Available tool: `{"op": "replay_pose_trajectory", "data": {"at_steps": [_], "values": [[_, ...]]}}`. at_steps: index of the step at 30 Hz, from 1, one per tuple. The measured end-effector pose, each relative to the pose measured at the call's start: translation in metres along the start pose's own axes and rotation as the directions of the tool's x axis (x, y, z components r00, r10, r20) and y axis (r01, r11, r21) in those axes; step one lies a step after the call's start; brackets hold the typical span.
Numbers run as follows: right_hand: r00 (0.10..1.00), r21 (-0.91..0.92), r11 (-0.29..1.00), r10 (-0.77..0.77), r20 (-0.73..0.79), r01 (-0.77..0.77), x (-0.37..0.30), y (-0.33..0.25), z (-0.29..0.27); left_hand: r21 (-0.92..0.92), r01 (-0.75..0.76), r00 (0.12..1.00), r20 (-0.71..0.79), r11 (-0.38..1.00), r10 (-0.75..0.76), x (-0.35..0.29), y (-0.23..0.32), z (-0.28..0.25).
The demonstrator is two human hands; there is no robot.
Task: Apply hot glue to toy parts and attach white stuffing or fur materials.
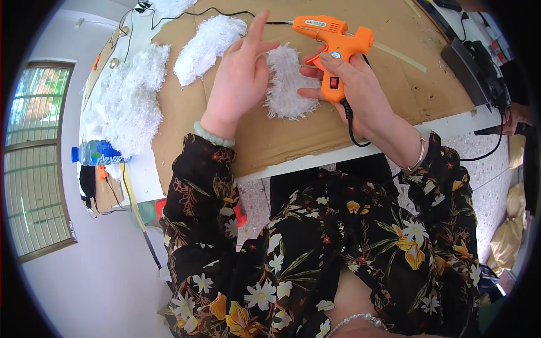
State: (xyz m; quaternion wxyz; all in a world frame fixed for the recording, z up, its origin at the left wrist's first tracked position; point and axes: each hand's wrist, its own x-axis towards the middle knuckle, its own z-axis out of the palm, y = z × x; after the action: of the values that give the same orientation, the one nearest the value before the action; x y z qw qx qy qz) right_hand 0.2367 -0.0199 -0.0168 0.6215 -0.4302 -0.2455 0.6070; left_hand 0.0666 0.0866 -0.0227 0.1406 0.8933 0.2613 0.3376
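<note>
An orange hot glue gun (332, 42) with a red rocker switch and a black cord is held up in my right hand (363, 93), its nozzle pointing left. My left hand (239, 79) is raised over the table with its index finger stretched out, and I see nothing in it. Between the two hands a small white fluffy fabric piece (284, 84) with frayed edges lies flat on the cardboard. Beyond my left hand rests a longer white fluffy piece (208, 48).
Brown cardboard (394, 107) covers most of the table. White fluffy material (132, 96) is heaped at the left, with a blue-capped bottle (101, 152) nearby. A thin black cable (197, 12) crosses the far side. Dark equipment (468, 70) stands at the right edge, close to another person's hand (515, 117).
</note>
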Motion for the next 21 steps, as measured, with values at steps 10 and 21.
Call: {"op": "replay_pose_trajectory", "data": {"at_steps": [10,21], "values": [[0.999,0.001,1.0,-0.002,0.033,0.002,0.006,-0.001,-0.004,-0.209,0.13,0.959,-0.222,0.969,-0.177,0.012,0.009,-0.066],[0.936,-0.029,0.961,-0.261,0.235,0.275,-0.003,-0.02,0.009,-0.119,0.226,0.939,-0.238,0.967,-0.249,-0.012,0.042,-0.063]]}}
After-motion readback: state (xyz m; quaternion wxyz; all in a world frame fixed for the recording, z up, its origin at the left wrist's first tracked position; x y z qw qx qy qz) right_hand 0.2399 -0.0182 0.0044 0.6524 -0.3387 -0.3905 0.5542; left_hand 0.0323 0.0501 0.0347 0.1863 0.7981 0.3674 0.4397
